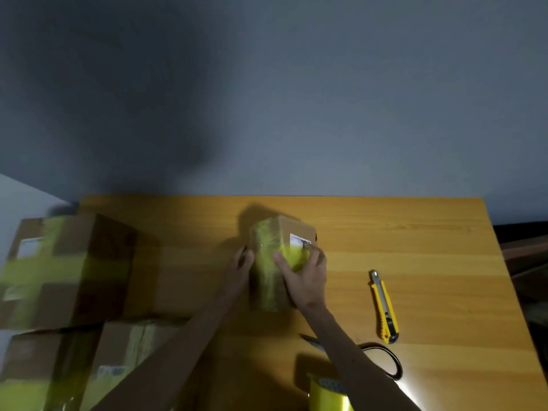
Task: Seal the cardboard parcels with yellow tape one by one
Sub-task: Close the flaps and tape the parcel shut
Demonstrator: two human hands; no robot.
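A small cardboard parcel (292, 229) stands in the middle of the wooden table, with strips of yellow tape (267, 262) over its top and front. My left hand (237, 269) rests against the parcel's left side with straight fingers. My right hand (305, 277) lies flat on the parcel's top right, pressing the tape down. A roll of yellow tape (329, 396) stands at the bottom edge of the view, near my right forearm.
Three larger taped cardboard boxes sit at the left: one (68, 268) behind, two (35, 369) (130, 348) in front. A yellow utility knife (384, 307) lies to the right. Scissors (382, 360) lie by the tape roll. The table (444, 262) meets a grey wall.
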